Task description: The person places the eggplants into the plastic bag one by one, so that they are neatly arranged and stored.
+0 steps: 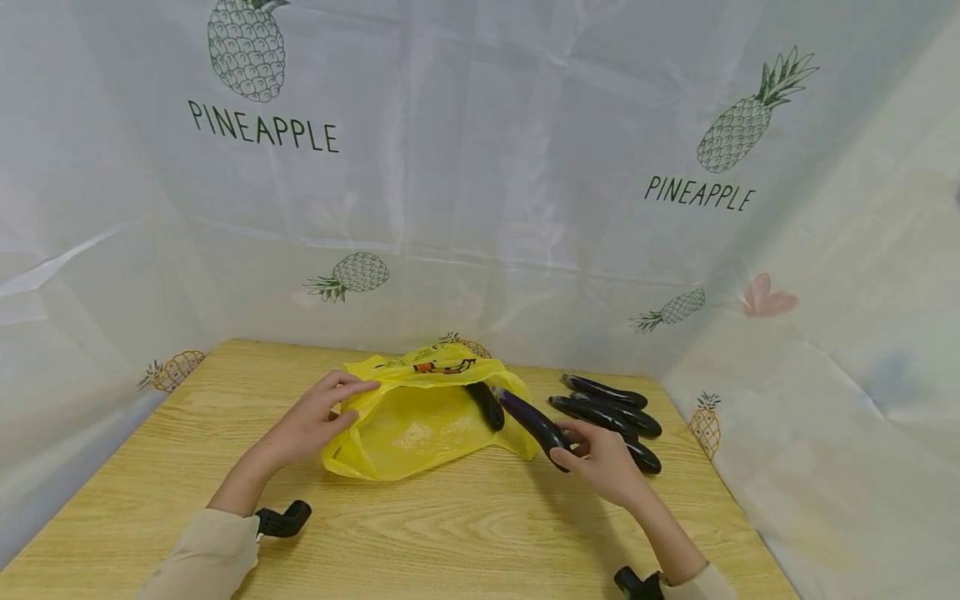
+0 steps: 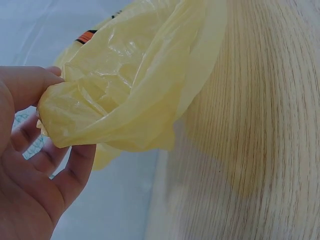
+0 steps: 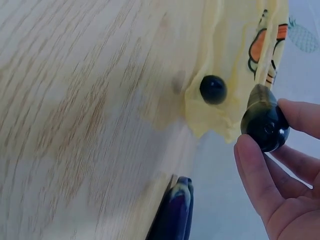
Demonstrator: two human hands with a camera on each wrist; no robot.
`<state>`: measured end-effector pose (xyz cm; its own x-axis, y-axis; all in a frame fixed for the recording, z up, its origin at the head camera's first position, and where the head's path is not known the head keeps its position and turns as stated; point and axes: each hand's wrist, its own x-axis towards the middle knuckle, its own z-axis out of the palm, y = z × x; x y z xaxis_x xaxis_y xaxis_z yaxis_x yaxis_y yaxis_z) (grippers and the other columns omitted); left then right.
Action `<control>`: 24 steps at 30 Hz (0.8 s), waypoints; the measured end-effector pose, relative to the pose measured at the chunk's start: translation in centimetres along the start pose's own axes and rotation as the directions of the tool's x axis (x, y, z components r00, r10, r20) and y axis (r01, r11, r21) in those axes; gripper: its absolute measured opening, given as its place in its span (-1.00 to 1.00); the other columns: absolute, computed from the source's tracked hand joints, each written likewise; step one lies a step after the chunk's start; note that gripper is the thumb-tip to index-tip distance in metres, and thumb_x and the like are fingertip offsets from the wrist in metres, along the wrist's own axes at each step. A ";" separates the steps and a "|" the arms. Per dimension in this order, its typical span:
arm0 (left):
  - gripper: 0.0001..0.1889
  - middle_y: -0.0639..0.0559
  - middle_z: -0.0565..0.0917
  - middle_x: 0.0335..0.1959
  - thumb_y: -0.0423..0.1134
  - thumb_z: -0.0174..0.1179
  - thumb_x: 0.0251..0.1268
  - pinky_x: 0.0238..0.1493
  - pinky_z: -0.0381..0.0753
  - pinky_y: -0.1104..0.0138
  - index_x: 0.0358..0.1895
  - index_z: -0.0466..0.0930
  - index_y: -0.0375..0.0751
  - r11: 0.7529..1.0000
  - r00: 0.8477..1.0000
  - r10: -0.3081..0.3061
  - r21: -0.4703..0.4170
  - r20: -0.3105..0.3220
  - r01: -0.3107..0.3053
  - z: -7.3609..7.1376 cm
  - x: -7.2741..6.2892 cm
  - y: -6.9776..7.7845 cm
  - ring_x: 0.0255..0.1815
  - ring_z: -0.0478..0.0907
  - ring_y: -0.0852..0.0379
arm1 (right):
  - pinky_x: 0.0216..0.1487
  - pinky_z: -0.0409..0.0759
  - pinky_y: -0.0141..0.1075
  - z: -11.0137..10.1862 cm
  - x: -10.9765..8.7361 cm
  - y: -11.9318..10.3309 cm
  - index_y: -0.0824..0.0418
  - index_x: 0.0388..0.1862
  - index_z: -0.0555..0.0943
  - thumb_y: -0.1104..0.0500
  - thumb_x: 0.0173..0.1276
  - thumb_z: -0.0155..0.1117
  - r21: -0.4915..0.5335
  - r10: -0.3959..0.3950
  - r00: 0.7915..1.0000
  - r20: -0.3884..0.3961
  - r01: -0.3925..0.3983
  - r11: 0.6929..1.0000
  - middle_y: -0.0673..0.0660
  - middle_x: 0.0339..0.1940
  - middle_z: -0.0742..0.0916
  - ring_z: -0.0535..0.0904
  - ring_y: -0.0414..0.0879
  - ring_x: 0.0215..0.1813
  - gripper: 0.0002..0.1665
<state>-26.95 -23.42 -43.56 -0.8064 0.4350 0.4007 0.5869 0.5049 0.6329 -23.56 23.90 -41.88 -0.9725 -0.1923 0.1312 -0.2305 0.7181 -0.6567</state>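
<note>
As fingers (image 3: pixel 256 172) pinch it, glossy eggplant (image 1: pixel 531 421), purple-black, slender

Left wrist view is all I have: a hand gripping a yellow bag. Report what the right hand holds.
Observer: The right hand holds an eggplant.

Operator: Say what lies at the mouth of the yellow bag.

Observer: A second eggplant, partly covered by the bag's upper layer.

Operator: Now describe what is beyond the right hand.

Observer: More eggplants, lying close together on the table.
</note>
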 end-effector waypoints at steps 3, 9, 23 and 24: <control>-0.48 -0.08 0.49 0.20 -0.48 0.20 0.55 -0.27 0.43 0.30 0.50 0.53 -0.16 1.000 1.000 0.002 -0.005 0.002 -0.002 0.1 0.1 0.0 -0.15 0.37 0.09 | -0.32 0.67 -0.28 0.3 0.2 -0.1 0.19 0.37 0.67 0.08 0.42 0.54 0.004 -0.007 1.000 0.007 0.007 1.000 0.15 0.00 0.83 0.77 -0.12 -0.24 -0.42; -0.48 -0.08 0.48 0.21 -0.47 0.20 0.56 -0.29 0.43 0.30 0.51 0.52 -0.15 1.000 1.000 -0.001 -0.011 0.009 0.001 0.1 0.1 0.1 -0.18 0.37 0.10 | -0.31 0.69 -0.28 1.1 0.6 -0.1 0.19 0.35 0.68 0.07 0.42 0.54 0.009 -0.017 1.000 0.017 0.017 1.000 0.18 -0.01 0.82 0.79 -0.08 -0.21 -0.44; -0.49 -0.12 0.47 0.21 -0.49 0.20 0.56 -0.32 0.44 0.31 0.51 0.52 -0.19 1.000 1.000 -0.005 -0.026 0.013 0.006 0.2 0.1 0.4 -0.27 0.39 0.07 | -0.26 0.73 -0.20 2.8 1.9 -1.4 0.19 0.29 0.72 0.09 0.39 0.55 0.000 0.000 1.000 -0.019 0.000 1.000 0.19 -0.01 0.82 0.78 -0.06 -0.21 -0.48; -0.49 -0.13 0.47 0.21 -0.49 0.19 0.56 -0.32 0.44 0.31 0.51 0.52 -0.19 1.000 1.000 -0.009 -0.028 0.014 0.010 0.2 0.1 0.4 -0.27 0.39 0.05 | -0.25 0.74 -0.17 2.9 1.9 -1.4 0.19 0.29 0.72 0.09 0.39 0.55 0.000 -0.001 1.000 -0.020 0.001 1.000 0.20 -0.01 0.82 0.78 -0.04 -0.21 -0.48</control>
<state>-26.77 -23.08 -43.40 -0.8106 0.4409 0.3854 0.5768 0.4879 0.6552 -25.01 20.57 -42.83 -0.9729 -0.1793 0.1462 -0.2310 0.7180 -0.6566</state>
